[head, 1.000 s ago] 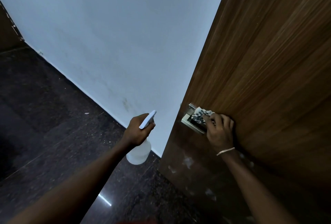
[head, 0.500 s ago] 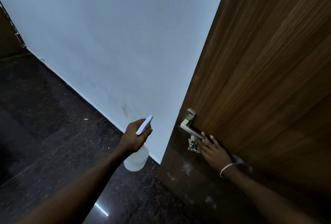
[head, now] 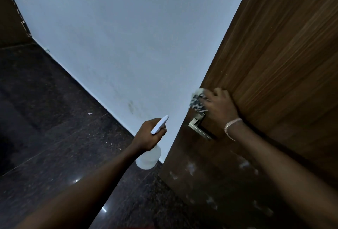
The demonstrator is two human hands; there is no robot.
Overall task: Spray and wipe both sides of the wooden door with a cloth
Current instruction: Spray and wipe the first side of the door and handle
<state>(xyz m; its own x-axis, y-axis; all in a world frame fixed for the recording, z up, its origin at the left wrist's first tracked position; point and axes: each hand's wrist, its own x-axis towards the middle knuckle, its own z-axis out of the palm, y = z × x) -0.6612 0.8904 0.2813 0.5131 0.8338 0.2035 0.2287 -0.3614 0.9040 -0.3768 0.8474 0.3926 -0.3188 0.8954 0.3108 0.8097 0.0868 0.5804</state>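
Note:
The brown wooden door fills the right side, its edge running down toward the floor. My right hand presses a black-and-white patterned cloth against the door near that edge, just above the metal lever handle. My left hand grips a white spray bottle by its neck, left of the door edge, with the nozzle pointing up and right. Pale smears show on the lower part of the door.
A pale blue-white wall stands behind the door edge, with a faint dark stain low down. The floor is dark speckled polished stone. A dark frame sits at the far left.
My right hand with the cloth went from the handle down below it, then up above it along the door edge. My left hand with the bottle has barely moved.

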